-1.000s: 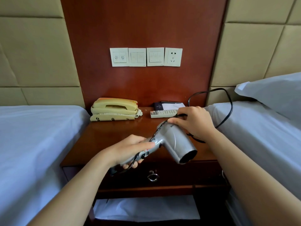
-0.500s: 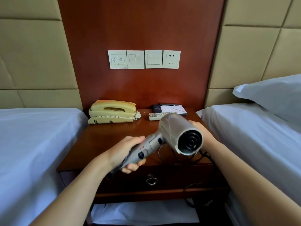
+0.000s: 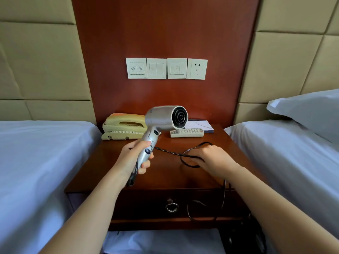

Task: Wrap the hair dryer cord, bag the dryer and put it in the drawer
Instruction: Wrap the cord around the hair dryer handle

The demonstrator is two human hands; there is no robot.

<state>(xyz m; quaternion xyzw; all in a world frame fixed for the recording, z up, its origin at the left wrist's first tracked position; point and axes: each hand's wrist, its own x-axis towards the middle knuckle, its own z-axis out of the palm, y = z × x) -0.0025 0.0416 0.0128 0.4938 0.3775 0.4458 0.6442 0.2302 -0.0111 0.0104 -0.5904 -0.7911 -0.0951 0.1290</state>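
My left hand [image 3: 133, 158] grips the handle of the silver hair dryer [image 3: 161, 118], held upright above the wooden nightstand [image 3: 113, 154], its round black grille end facing me and to the right. The black cord [image 3: 168, 153] runs from the handle rightwards into my right hand [image 3: 212, 160], which is closed on a loop of it just above the tabletop. More cord hangs over the front edge, down past the shut drawer [image 3: 146, 204] with its ring pull [image 3: 171, 207]. No bag is in view.
A beige telephone [image 3: 122, 126], a white remote control [image 3: 187, 133] and a notepad [image 3: 200, 124] lie at the back of the nightstand. Switch plates and a socket [image 3: 197, 69] sit on the wall panel. White beds flank both sides, with a pillow [image 3: 310, 109] at right.
The dryer has been raised and turned upright, moving back and left. My right hand left the dryer body, dropped toward the tabletop at right and now holds a cord loop.
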